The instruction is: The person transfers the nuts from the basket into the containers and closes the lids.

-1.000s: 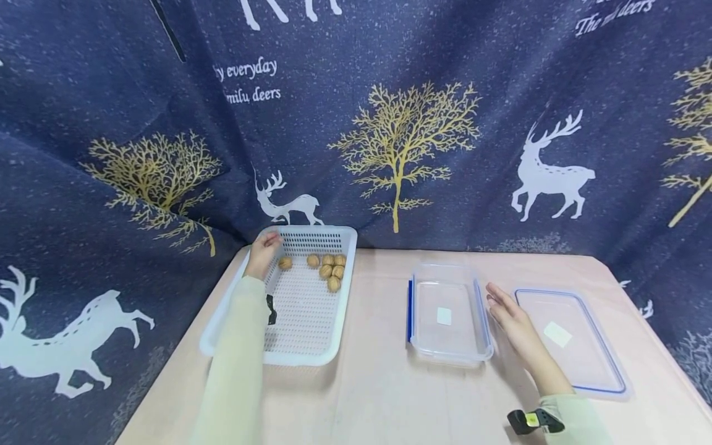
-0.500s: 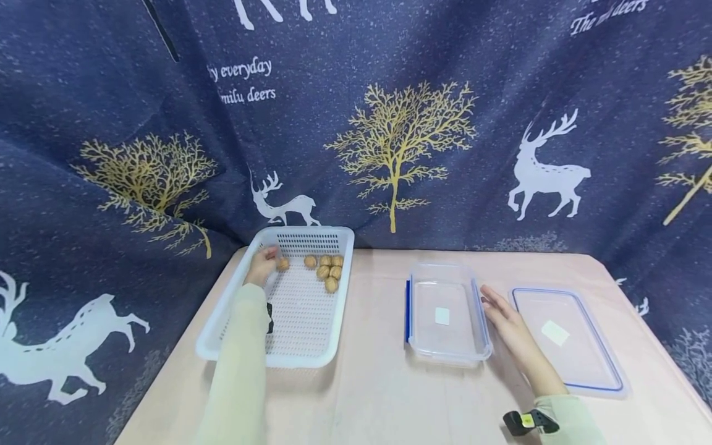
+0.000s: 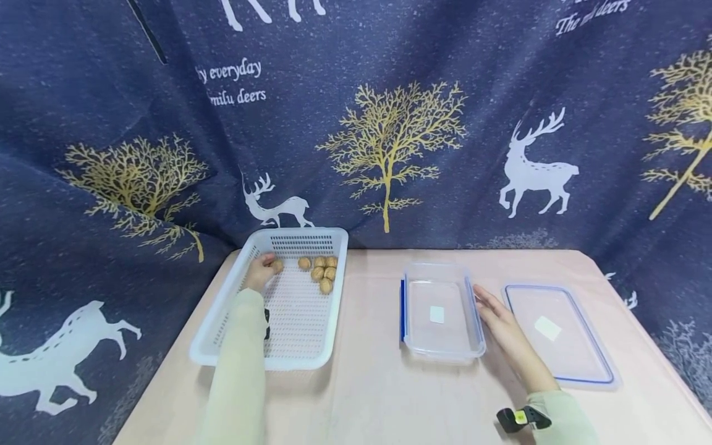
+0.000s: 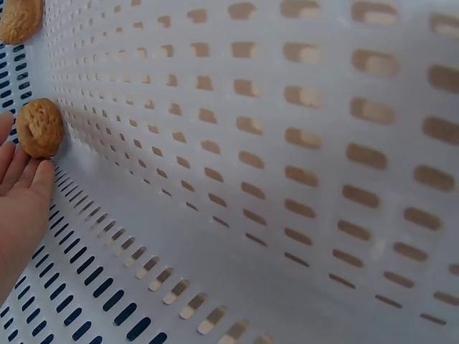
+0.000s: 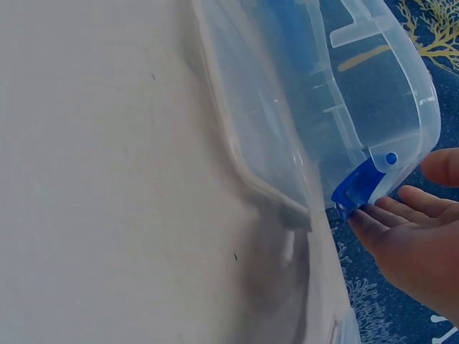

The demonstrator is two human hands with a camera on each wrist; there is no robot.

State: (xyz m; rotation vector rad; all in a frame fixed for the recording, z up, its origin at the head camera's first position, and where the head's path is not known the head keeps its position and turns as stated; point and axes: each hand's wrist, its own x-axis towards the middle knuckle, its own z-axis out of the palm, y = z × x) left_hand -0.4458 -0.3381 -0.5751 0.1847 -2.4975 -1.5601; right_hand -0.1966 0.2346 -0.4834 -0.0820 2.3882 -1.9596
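A white perforated basket (image 3: 295, 321) stands on the left of the table, with several walnuts (image 3: 321, 273) clustered at its far end. My left hand (image 3: 261, 271) reaches into the basket's far left corner. Its straight fingers (image 4: 21, 190) touch a single walnut (image 4: 39, 127) that lies against the basket wall (image 4: 287, 143); another walnut (image 4: 20, 18) lies further on. My right hand (image 3: 494, 311) lies flat on the table, fingers (image 5: 401, 229) against the right side of a clear plastic container (image 3: 445, 337), by its blue clasp (image 5: 357, 192). The container is empty apart from a white sticker.
The container's clear lid (image 3: 562, 355) with a blue seal lies flat to the right of my right hand. A dark blue curtain (image 3: 389, 123) printed with deer and trees hangs close behind the pinkish table (image 3: 378, 395). A black band sits on my right wrist (image 3: 520, 417).
My left hand has moved from the basket's far left rim down to the single walnut and now touches it. The right hand has stayed beside the container.
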